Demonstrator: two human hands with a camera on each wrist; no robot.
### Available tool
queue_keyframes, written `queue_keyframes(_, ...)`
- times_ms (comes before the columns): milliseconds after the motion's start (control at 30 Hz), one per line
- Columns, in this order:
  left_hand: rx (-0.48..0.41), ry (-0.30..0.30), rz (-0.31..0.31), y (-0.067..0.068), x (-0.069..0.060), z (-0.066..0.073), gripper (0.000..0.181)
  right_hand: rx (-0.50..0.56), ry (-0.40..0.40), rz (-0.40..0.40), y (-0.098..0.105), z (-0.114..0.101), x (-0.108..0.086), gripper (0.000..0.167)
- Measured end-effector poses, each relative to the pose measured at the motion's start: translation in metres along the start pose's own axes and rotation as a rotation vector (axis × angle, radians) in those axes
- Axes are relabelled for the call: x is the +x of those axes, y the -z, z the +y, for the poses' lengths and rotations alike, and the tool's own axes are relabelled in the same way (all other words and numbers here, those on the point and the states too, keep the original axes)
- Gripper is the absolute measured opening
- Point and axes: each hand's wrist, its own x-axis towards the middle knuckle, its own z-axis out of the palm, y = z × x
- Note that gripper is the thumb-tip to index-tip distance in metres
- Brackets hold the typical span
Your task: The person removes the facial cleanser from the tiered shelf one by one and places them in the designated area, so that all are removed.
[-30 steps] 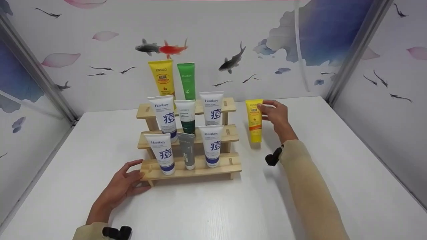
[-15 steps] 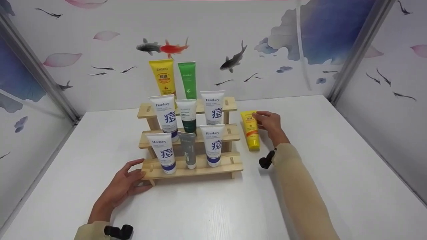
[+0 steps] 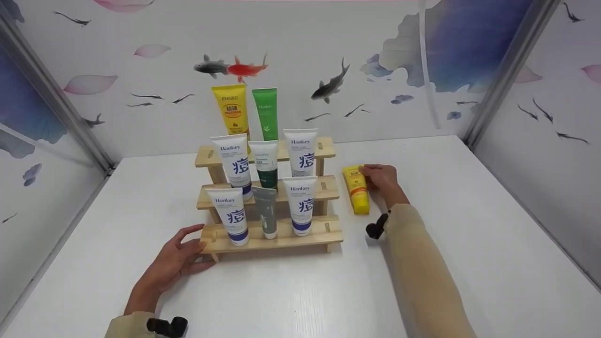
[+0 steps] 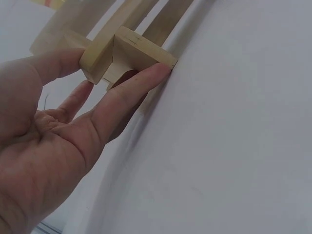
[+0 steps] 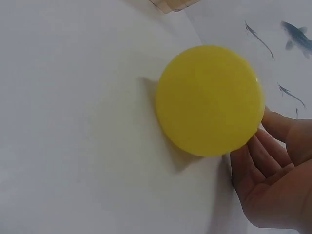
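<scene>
My right hand (image 3: 381,180) pinches the upper end of a yellow squeeze tube (image 3: 357,190) to the right of the three-tier wooden display rack (image 3: 272,244). In the right wrist view its round yellow cap (image 5: 209,100) faces the camera and hides most of the tube. The tube is tilted back low over the table; whether it touches is hard to tell. My left hand (image 3: 176,258) holds the left end of the rack's lowest shelf, thumb against the leg (image 4: 141,51) and a finger on the shelf end.
White-and-blue tubes (image 3: 300,206) and a grey tube (image 3: 266,213) stand on the front shelf. A white-and-green tube (image 3: 264,162) stands between white ones in the middle. Yellow (image 3: 233,110) and green (image 3: 266,112) tubes fill the top tier's left and centre. A printed wall (image 3: 300,42) closes the back.
My right hand has brought the yellow tube down and towards me, and the tube leans back more than before. The left hand stays on the rack.
</scene>
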Motion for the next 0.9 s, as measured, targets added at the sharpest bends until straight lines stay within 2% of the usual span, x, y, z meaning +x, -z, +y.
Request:
queue_keyframes(267, -0.001, 0.002, 0.007, 0.001, 0.000, 0.000, 0.069, -0.088, -0.037, -0.069, 0.003, -0.002, 0.000, 0.051)
queue_keyframes(400, -0.005, 0.000, 0.002, 0.001, 0.001, 0.000, 0.068, -0.151, -0.027, -0.095, 0.004, -0.004, -0.004, 0.055)
queue_keyframes(600, -0.015, 0.011, 0.004, 0.000, 0.001, -0.001, 0.070, -0.208, -0.025, -0.074, 0.003, -0.006, -0.008, 0.054)
queue_keyframes(900, -0.015, 0.018, 0.010, 0.001, 0.001, 0.000, 0.070, -0.190, -0.041, -0.061, 0.003, -0.005, -0.010, 0.055)
